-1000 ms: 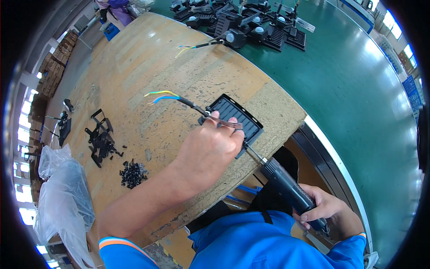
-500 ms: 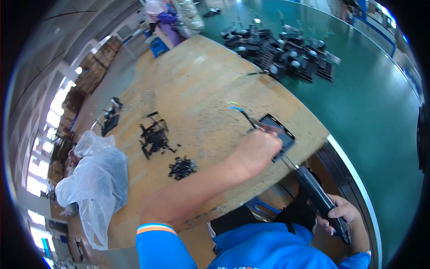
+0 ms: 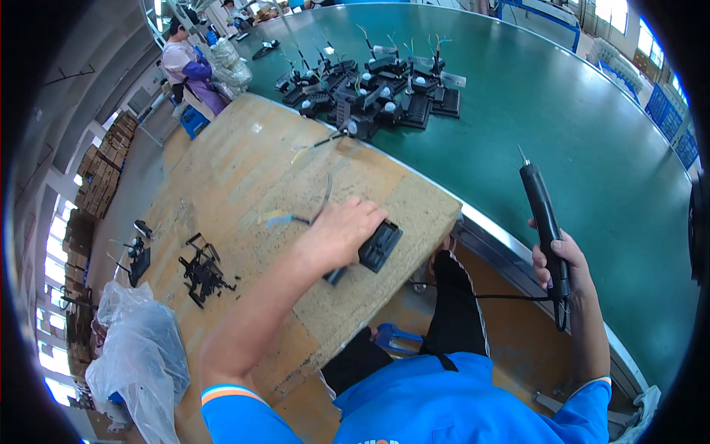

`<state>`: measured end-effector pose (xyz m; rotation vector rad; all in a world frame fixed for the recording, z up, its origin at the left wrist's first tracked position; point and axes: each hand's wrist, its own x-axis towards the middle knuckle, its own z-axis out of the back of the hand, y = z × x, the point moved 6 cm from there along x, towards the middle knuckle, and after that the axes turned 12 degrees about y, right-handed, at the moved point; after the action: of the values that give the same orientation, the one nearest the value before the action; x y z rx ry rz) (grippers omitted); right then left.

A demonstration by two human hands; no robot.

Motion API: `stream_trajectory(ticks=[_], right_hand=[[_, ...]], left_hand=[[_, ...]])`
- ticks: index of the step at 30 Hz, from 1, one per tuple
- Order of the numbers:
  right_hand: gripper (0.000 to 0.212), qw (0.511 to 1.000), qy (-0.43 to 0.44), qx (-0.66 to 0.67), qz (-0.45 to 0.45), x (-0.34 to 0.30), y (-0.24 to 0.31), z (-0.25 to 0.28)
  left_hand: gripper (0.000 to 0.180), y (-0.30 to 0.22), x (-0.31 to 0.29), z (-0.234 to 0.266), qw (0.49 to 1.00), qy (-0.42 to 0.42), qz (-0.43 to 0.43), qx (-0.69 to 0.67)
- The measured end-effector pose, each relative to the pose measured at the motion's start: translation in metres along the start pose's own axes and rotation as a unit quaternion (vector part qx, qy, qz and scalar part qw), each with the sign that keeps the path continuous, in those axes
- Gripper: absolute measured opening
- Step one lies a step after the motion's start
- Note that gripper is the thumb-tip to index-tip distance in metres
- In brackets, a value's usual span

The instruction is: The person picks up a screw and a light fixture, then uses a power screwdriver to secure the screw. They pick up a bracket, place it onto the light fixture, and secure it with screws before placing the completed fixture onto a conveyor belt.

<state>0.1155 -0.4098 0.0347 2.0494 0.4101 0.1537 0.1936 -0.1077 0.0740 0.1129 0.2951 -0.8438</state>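
My left hand (image 3: 342,233) is closed over a black rectangular plastic housing (image 3: 382,248) lying near the table's edge. Its fingertips are hidden behind the hand. A cable (image 3: 296,219) with blue and yellow wire ends sticks out past the hand's far side. In my right hand (image 3: 560,263) is a black electric screwdriver (image 3: 543,203), held upright with its thin bit pointing up and away from the housing. A black cord hangs from the tool's lower end.
Black lamp-like assemblies (image 3: 377,92) with wires are heaped on the green conveyor belt (image 3: 503,111). Loose black brackets (image 3: 203,270) and a clear plastic bag (image 3: 144,348) lie on the wooden table (image 3: 259,159) at left. Another person (image 3: 188,66) stands at the far left.
My right hand has lifted the screwdriver up and away from the housing, its bit now pointing upward. My left hand stays on the housing. The whole view has shifted.
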Motion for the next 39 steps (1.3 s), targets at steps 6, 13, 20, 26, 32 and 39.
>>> stream_trajectory(ticks=[6, 13, 20, 26, 32, 39], right_hand=[[0.062, 1.0, -0.015, -0.001, -0.019, 0.032, -0.004, 0.02], [0.059, 0.996, -0.043, 0.075, -0.028, 0.052, -0.015, 0.034], [0.062, 0.987, -0.04, 0.135, -0.081, 0.058, -0.021, 0.041], [0.069, 0.973, -0.038, 0.194, -0.117, 0.053, -0.027, 0.053], [0.072, 0.957, -0.021, 0.236, -0.17, 0.054, -0.03, 0.053], [0.078, 0.946, -0.081, 0.228, -0.216, 0.058, -0.004, 0.046]], left_hand=[[0.066, 0.002, -0.022, 0.009, 0.998, -0.042, 0.052, -0.013], [0.071, 0.077, -0.051, 0.017, 0.965, 0.019, 0.18, -0.187], [0.05, 0.118, 0.026, 0.056, 0.646, -0.018, 0.104, -0.756], [0.069, 0.139, 0.203, 0.168, 0.861, -0.109, -0.065, -0.492], [0.076, 0.196, 0.338, 0.21, 0.968, -0.249, 0.007, -0.003], [0.054, 0.272, 0.415, 0.218, 0.894, -0.171, 0.358, 0.207]])
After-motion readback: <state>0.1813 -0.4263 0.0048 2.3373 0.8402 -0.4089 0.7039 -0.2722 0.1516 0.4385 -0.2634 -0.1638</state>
